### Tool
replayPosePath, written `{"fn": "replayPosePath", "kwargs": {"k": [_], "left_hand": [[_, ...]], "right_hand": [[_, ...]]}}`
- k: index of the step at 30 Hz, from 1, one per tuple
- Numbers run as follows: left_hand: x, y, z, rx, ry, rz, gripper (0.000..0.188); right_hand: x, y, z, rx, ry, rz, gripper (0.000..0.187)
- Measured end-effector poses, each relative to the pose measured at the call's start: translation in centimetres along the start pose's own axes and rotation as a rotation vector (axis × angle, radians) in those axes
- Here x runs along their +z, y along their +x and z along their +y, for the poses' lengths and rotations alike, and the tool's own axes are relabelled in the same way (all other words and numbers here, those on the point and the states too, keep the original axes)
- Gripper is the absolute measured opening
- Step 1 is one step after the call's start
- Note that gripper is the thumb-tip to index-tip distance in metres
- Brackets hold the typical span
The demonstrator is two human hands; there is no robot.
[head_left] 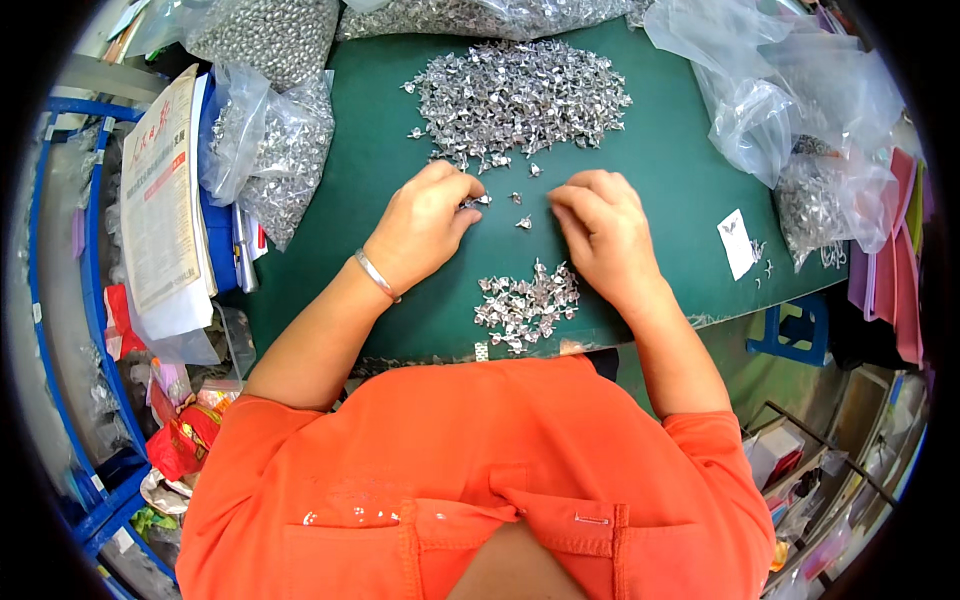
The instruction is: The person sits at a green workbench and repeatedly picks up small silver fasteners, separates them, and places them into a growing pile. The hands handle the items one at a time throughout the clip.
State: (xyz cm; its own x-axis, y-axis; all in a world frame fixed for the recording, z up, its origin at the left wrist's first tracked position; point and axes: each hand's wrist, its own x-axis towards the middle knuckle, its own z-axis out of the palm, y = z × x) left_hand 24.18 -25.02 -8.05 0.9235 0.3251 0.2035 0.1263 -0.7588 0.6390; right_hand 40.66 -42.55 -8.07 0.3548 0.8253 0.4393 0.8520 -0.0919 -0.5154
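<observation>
My left hand [420, 222], with a silver bangle [376, 276] at the wrist, pinches a small silver metal piece [478, 201] between thumb and fingers. Opposite it, my right hand [608, 235] has its fingers curled together; whatever is in them, if anything, is hidden. Two loose metal pieces lie between the hands, one of them a small pronged piece [524, 222]. Beyond my hands spreads a large heap of like pieces [520, 100]. Nearer my body sits a smaller pile [527, 306] close to the table's front edge.
The green table [400, 325] holds clear bags of metal parts at the back and left, such as a bag [285, 150]. On the right are another filled bag [812, 205] and a white card [734, 245]. A blue stool [790, 332] stands below.
</observation>
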Motion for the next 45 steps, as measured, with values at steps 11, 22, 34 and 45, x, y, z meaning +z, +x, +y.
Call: {"fn": "replayPosePath", "kwargs": {"k": [11, 22, 34, 45], "left_hand": [[-1.0, -2.5, 1.3, -0.192, -0.203, 0.064, 0.024], [0.8, -1.7, 2.0, -0.072, -0.092, 0.055, 0.008], [0.8, -1.7, 3.5, -0.204, -0.406, 0.078, 0.013], [0.3, -1.8, 4.3, -0.637, -1.030, -0.127, 0.010]], "right_hand": [[0.1, -0.7, -1.5, -0.037, 0.056, -0.085, 0.013], [1.3, -1.1, -2.7, -0.021, 0.004, -0.140, 0.008], [-0.5, -1.1, -2.5, 0.606, 0.764, -0.190, 0.010], [-0.8, -1.0, -3.2, 0.687, 0.804, -0.237, 0.004]]}}
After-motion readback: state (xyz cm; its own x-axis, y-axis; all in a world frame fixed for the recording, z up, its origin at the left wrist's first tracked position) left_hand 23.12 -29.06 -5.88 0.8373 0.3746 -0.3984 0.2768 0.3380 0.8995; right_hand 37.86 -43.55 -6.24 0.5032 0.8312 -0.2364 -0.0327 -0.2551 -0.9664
